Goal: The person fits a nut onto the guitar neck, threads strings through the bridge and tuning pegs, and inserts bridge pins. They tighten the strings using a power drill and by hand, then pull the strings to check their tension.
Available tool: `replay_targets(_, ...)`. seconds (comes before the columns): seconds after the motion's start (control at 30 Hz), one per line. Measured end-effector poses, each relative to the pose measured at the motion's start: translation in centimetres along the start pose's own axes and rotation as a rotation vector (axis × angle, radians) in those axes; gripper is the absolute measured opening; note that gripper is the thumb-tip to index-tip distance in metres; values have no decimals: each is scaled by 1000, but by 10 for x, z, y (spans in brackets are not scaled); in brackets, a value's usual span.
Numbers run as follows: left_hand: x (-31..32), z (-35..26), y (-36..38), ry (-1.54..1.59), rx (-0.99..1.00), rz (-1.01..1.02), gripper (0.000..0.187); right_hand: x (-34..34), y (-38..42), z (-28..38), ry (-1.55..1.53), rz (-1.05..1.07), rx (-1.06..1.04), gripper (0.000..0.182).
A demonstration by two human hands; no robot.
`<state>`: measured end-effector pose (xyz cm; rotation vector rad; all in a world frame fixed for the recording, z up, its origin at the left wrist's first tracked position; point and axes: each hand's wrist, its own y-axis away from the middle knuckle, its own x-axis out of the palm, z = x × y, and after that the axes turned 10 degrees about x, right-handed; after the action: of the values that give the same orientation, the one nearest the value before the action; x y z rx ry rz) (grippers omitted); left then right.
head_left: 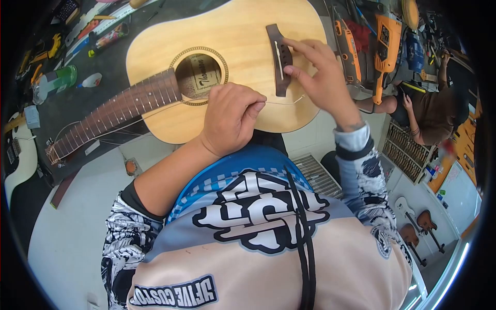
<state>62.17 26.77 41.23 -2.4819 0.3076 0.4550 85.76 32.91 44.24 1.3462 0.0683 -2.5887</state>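
Note:
An acoustic guitar [248, 41] with a pale top lies across the workbench, its neck pointing left. In a closed pinch, my left hand [230, 116] holds a thin guitar string [281, 103] over the body below the soundhole [200, 76]. The string's bent end sticks out to the right, and the rest trails left along the fretboard [129, 101] towards the headstock. My right hand [323, 72] is at the dark bridge [280, 85], thumb and index finger apart, their tips at its right edge beside the row of pin holes. No string lies across the bridge.
Orange power tools [387, 44] lie right of the guitar. A green-tinted jar [56, 82], a small white bottle [90, 80] and hand tools stand at the left. Another person [434, 103] sits at the far right. Part of a white guitar [20, 160] shows at the left edge.

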Motion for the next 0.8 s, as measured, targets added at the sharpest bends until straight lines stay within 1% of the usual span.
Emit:
replay_targets(0.07,-1,-1,0,-7,1,4,12,-6,-10,-3,69,96,-74,54)
replay_targets(0.17,1,0,-1,-19,-5,-7,11,-8,-15,2,136,208,-47,52)
replay_targets(0.27,0,-1,1,-23,-11,-10,11,-9,-17,13,318,172,-102,45)
replay_targets(0.37,0,-2,0,-26,-5,-8,12,-10,-15,15,342,183,-74,44)
replay_targets(0.47,1,-1,0,-30,13,-12,11,-10,-15,14,323,195,-75,47)
replay_targets(0.57,4,-1,0,-58,23,-2,10,-9,-17,3,219,191,-113,49)
replay_targets(0.67,3,0,-1,-110,35,-1,9,-17,-12,9,-44,185,92,50)
replay_targets(0.7,5,0,-2,-115,43,-7,9,-18,-8,2,-127,145,131,47)
replay_targets(0.73,6,0,-1,-118,52,-14,9,-25,-3,7,-141,96,171,46)
replay_targets(0.77,6,-1,0,-136,54,-4,8,-31,3,9,-78,33,206,44)
replay_targets(0.8,6,-2,0,-149,59,6,8,-29,12,-2,-181,-69,199,41)
